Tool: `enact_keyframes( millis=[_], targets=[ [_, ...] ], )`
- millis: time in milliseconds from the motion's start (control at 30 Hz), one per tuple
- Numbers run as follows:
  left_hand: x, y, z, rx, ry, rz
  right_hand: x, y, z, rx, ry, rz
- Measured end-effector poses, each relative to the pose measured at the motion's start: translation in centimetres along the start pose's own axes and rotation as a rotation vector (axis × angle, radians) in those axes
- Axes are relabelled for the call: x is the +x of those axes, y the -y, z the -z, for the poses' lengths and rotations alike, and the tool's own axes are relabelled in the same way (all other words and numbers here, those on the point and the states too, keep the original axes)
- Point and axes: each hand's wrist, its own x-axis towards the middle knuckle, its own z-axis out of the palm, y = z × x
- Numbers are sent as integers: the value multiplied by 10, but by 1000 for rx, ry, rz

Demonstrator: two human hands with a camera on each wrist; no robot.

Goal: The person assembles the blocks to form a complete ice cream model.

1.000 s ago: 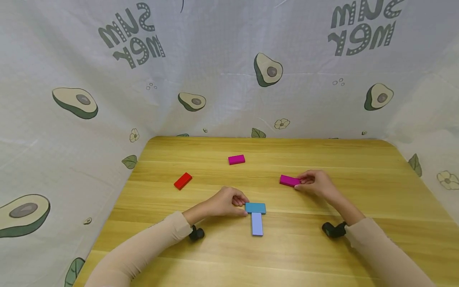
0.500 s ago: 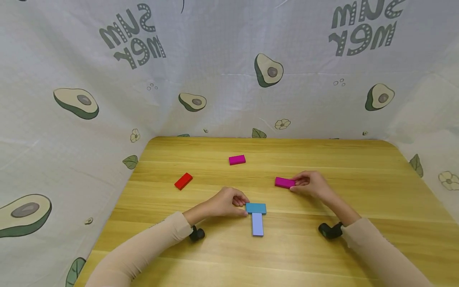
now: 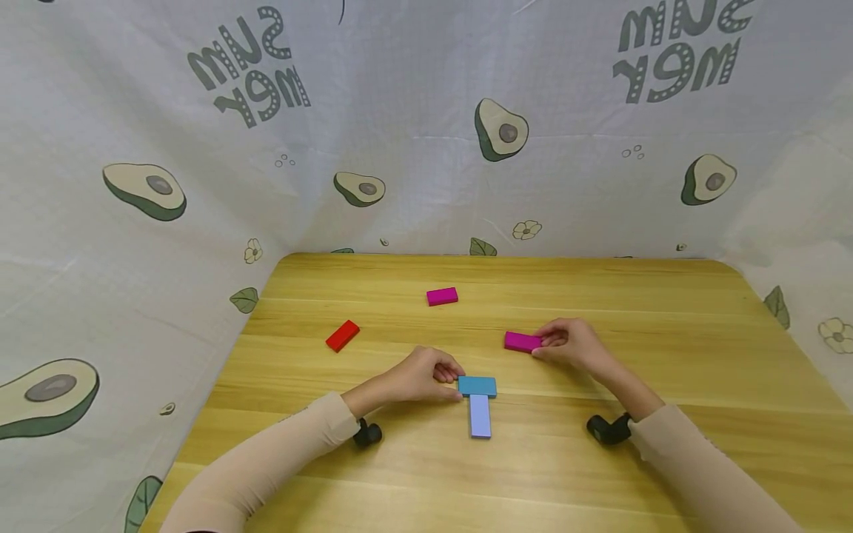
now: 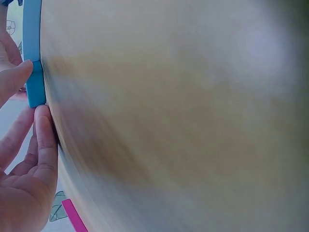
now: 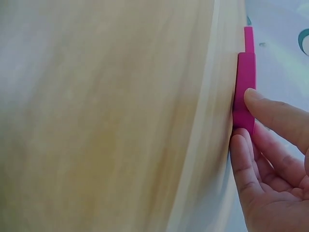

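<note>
Two flat blocks form a T on the wooden table: a teal-blue block (image 3: 477, 386) lies crosswise, with a lavender block (image 3: 480, 416) running from its near side toward the person. My left hand (image 3: 426, 375) pinches the left end of the teal-blue block; in the left wrist view its thumb (image 4: 19, 75) lies on the block's side. Farther right, my right hand (image 3: 571, 345) holds a magenta block (image 3: 523, 342) by its right end. The right wrist view shows the thumb (image 5: 270, 108) against this block's long side, close over the table.
Behind the hands lie a second magenta block (image 3: 443, 296) and, at the left, a red block (image 3: 343, 335). A white curtain (image 3: 413, 111) with avocado prints hangs along the table's back edge. Black wrist cameras (image 3: 608, 429) sit at both sleeves.
My right hand has moved left and slightly toward the person with its magenta block, nearer the blue T. The left hand, the T and the other blocks stay in place.
</note>
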Motion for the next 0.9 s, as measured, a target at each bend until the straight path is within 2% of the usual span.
enact_keyframes(
  millis=[367,900],
  targets=[
    [0,1,0,-3,5,17,0,4,-5,0,10,7],
    [0,0,-1,3,-1,2,2,8,-15,27,48,24]
  ],
)
